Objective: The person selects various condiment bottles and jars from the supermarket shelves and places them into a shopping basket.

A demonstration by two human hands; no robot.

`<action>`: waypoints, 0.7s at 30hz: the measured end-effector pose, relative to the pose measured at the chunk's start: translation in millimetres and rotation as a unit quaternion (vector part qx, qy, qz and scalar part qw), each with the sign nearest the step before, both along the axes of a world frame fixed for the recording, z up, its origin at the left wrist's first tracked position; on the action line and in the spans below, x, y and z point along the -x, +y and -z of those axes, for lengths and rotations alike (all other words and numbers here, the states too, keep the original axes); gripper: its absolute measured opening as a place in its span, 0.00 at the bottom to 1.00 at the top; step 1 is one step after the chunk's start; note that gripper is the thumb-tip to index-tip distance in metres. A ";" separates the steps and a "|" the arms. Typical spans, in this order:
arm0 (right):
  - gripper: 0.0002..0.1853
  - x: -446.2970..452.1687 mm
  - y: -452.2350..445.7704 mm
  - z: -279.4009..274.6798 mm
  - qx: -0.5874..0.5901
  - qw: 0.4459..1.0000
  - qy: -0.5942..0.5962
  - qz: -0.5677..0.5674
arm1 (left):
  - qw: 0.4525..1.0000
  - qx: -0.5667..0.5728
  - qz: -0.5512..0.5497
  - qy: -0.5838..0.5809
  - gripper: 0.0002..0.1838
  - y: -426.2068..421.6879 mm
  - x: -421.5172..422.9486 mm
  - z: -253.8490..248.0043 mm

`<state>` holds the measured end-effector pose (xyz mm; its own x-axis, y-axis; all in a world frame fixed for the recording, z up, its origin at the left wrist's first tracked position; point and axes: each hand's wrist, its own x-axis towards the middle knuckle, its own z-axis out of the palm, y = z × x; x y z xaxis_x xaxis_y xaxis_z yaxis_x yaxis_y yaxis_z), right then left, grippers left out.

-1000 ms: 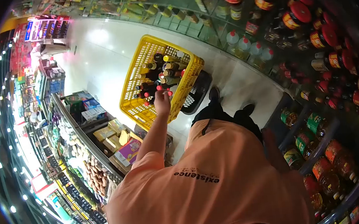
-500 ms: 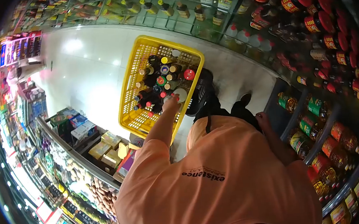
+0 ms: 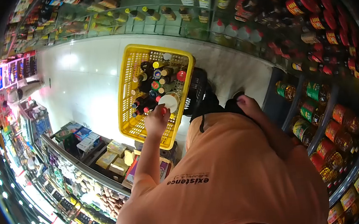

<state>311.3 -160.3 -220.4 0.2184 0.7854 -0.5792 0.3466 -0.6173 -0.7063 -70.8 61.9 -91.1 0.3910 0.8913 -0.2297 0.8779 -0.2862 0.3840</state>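
Note:
My left hand (image 3: 157, 120) is inside the near part of a yellow plastic basket (image 3: 121, 81), its fingers closed at a bottle with a red cap (image 3: 164, 111). Most of that bottle is hidden. Right beside my fingers is a container with a wide white lid (image 3: 169, 103). Several dark bottles with yellow, green, blue and red caps stand close together in the basket, among them one with a yellow cap (image 3: 158, 65). A larger red lid (image 3: 181, 76) sits near its right wall. My right hand (image 3: 249, 106) is by my waist, fingers curled, with nothing visible in it.
A black basket (image 3: 195, 91) stands against the yellow one's right side. Glass shelves of bottles (image 3: 135, 14) and red-lidded jars (image 3: 307, 2) run ahead and right. Oil bottles (image 3: 309, 110) fill a rack at right. Boxes (image 3: 116, 148) and a produce stand are at left.
My left hand has drawn back toward me with the red-capped bottle. My right hand has come up and forward beside my waist. The view has shifted slightly.

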 end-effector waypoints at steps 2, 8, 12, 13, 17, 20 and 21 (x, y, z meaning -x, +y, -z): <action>0.17 13.4 38.7 -43.8 -0.065 0.996 0.063 -0.015 | 0.994 -0.092 0.062 -0.023 0.12 0.6 -26.9 -52.1; 0.29 21.1 88.0 -178.9 -0.344 0.927 0.010 -0.151 | 0.983 -0.098 0.148 -0.057 0.11 -23.1 -123.5 -117.3; 0.25 -12.6 53.8 -183.0 -0.386 0.912 -0.039 -0.135 | 0.975 -0.038 0.201 -0.092 0.12 -52.4 -209.1 -124.8; 0.25 -24.8 41.0 -179.9 -0.365 0.919 -0.050 -0.138 | 0.969 -0.035 0.221 -0.103 0.11 -62.2 -233.4 -122.5; 0.17 -83.7 -19.5 -172.1 -0.278 0.951 -0.110 -0.084 | 0.951 0.107 0.279 -0.078 0.15 -101.5 -314.9 -87.6; 0.12 -125.8 -57.0 -149.8 -0.209 0.966 -0.143 -0.058 | 0.941 0.120 0.313 -0.053 0.15 -134.0 -370.2 -62.6; 0.12 -139.3 -66.2 -141.4 -0.160 0.975 -0.138 -0.061 | 0.934 0.133 0.319 -0.086 0.16 -142.6 -379.2 -40.1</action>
